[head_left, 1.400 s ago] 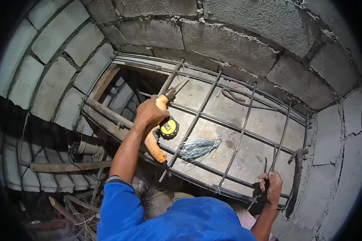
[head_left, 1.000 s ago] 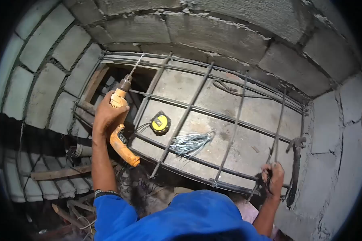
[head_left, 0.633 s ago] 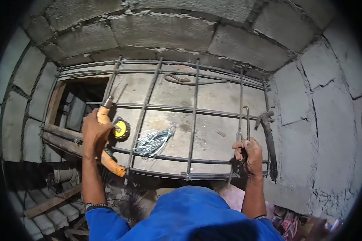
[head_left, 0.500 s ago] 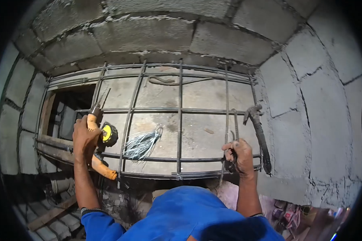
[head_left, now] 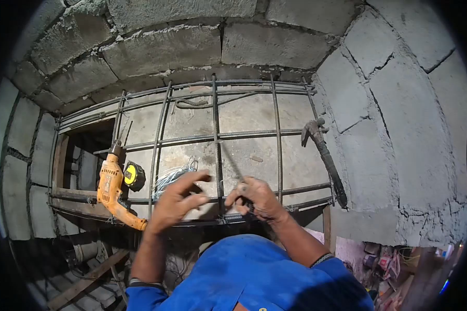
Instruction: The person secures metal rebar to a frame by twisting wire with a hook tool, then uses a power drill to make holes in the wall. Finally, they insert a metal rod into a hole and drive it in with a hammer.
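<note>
My left hand (head_left: 179, 203) is open with its fingers apart, in front of a bundle of tie wire (head_left: 168, 179) that it partly covers. My right hand (head_left: 258, 199) is closed around a slim metal rod (head_left: 233, 161), which points up and away over the slab. Motion blurs the rod, and its lower end is hidden in the fist. Both hands are above the near bars of a rebar grid (head_left: 216, 119). An orange power drill (head_left: 110, 181) with a long bit lies left of my left hand, beside a black and yellow tape measure (head_left: 134, 176).
A claw hammer (head_left: 327, 160) lies at the grid's right end. A bent bar (head_left: 192, 104) rests toward the back. Block walls (head_left: 166, 49) enclose the back and both sides. At the left is a wood-framed opening (head_left: 61, 163) in the slab.
My left hand has left the drill and moved right, opening. My right hand has moved left with the metal rod, toward the grid's middle. The view has shifted slightly.
</note>
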Action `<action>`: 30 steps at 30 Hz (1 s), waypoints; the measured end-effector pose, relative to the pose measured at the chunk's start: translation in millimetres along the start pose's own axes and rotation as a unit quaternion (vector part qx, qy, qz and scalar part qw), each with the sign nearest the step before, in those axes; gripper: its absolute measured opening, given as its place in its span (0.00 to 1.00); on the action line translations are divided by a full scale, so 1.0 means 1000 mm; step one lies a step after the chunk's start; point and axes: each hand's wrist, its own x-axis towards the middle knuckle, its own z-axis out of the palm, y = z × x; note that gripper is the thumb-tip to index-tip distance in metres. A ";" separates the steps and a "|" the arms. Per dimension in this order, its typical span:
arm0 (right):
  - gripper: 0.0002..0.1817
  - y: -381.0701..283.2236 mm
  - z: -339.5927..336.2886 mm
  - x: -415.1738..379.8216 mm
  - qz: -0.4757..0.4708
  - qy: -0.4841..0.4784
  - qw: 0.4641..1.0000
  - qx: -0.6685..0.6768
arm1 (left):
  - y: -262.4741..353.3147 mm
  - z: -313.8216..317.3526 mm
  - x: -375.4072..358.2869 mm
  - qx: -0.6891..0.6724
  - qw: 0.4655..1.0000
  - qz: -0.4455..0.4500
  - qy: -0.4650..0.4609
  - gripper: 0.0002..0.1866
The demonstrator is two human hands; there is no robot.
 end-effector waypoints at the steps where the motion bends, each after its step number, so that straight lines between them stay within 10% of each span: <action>1: 0.20 0.002 0.007 0.003 0.007 -0.040 0.999 0.009 | -0.010 0.017 0.007 -0.028 0.999 0.034 -0.009 0.22; 8: 0.23 0.008 0.027 -0.003 0.063 -0.036 0.989 0.129 | -0.045 0.055 -0.001 -0.234 0.969 0.038 0.071 0.16; 14: 0.22 0.009 0.029 -0.007 0.070 -0.088 0.993 0.025 | -0.069 0.045 -0.015 -0.152 0.970 0.083 0.168 0.13; 23: 0.23 0.019 0.041 -0.002 0.111 -0.069 0.991 0.024 | -0.048 0.044 -0.026 -0.174 0.981 0.076 0.049 0.18; 30: 0.16 0.016 0.038 -0.007 0.130 -0.083 0.986 0.064 | -0.052 0.024 -0.031 -0.244 0.948 0.156 0.129 0.12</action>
